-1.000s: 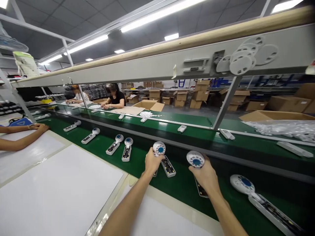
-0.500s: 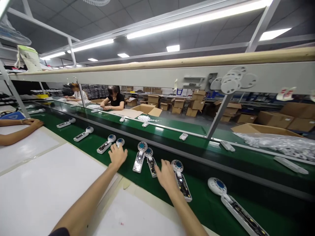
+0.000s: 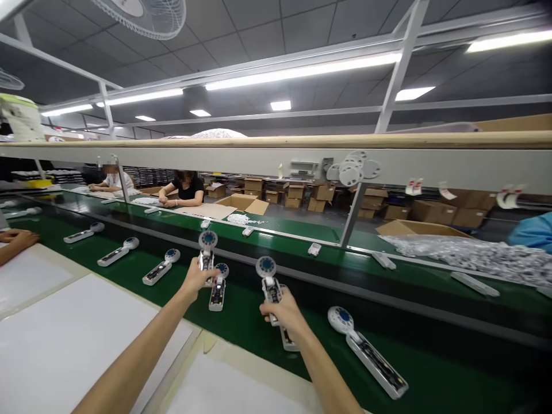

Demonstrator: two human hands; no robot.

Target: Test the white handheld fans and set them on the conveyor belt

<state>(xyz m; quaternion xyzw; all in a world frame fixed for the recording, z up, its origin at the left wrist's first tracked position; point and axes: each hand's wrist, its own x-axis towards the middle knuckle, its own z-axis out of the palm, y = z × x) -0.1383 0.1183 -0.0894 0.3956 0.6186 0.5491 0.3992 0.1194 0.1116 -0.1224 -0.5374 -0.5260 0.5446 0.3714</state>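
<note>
My left hand (image 3: 195, 282) is closed round the handle of a white round-headed handheld device (image 3: 207, 241), lifted with its blue-centred head up. Just behind my left fingers, a second such device (image 3: 217, 294) lies on the green conveyor belt (image 3: 241, 330). My right hand (image 3: 285, 310) grips another round-headed device (image 3: 269, 282), whose open handle shows a circuit board. Partly hidden by my right hand, one more device (image 3: 288, 340) rests on the belt. A further device (image 3: 366, 356) lies to the right, its circuit board exposed.
Several more devices (image 3: 159, 267) lie along the belt to the left. White worktops (image 3: 77, 328) border its near side. A co-worker's hands (image 3: 19, 238) rest at the far left. Beyond the belt are a metal post (image 3: 352, 215), a bag of white parts (image 3: 457, 256) and two seated people.
Both hands have closed on devices and raised them from the belt. The view has tilted upward and swung right, and the left hand has moved toward the paired devices.
</note>
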